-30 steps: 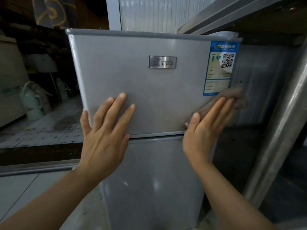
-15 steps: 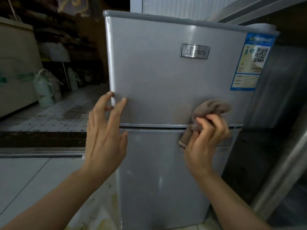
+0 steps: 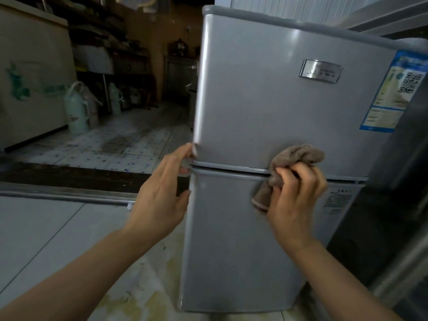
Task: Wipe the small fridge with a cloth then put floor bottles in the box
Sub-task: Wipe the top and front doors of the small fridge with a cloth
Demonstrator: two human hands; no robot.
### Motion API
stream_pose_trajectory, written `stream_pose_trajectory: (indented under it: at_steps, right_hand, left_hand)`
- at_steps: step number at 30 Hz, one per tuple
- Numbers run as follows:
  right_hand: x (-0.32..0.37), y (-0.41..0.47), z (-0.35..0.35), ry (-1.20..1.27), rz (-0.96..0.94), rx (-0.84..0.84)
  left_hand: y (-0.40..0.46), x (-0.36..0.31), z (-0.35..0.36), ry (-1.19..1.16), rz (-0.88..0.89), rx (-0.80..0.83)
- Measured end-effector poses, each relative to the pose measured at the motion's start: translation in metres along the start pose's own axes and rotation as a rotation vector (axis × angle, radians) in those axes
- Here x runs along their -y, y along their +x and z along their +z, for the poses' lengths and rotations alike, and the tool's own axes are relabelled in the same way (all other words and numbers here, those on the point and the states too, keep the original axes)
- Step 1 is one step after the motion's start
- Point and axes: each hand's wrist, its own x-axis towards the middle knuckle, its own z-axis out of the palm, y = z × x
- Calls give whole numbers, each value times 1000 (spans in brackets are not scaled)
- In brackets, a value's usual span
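The small grey two-door fridge [image 3: 254, 107] stands in front of me, with a blue label at its upper right. My right hand [image 3: 294, 200] grips a bunched brown cloth [image 3: 294, 156] against the seam between the two doors. My left hand [image 3: 162, 195] is at the fridge's left edge, its fingertips touching the edge at the seam, fingers fairly straight. No floor bottles or box can be made out for certain.
A pale green jug [image 3: 75, 107] and a second one [image 3: 114, 98] stand on the tiled floor at the back left, beside a cream chest cabinet [image 3: 30, 77]. Dark shelves fill the back. A metal frame [image 3: 398, 251] rises on the right.
My right hand went from flat on the cloth near the label to gripping the bunched cloth at the door seam. My left hand slid from the door face to the fridge's left edge.
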Motion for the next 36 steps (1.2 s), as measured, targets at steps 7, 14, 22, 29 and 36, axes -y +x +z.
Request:
stream_pose_trajectory:
  at_steps: [7, 14, 22, 29, 36]
  right_hand:
    - [77, 36, 28, 91, -283, -19]
    - [95, 45, 47, -2, -477, 109]
    - [79, -73, 51, -208, -908, 411]
    - [52, -8, 25, -163, -538, 68]
    - [52, -17, 15, -80, -354, 32]
  left_hand:
    - [-9, 16, -19, 38, -40, -56]
    - [-20, 32, -24, 11, -65, -66]
    - [-33, 39, -20, 19, -41, -17]
    - [-27, 21, 2, -27, -68, -57]
    - [-19, -9, 33, -46, 27, -153]
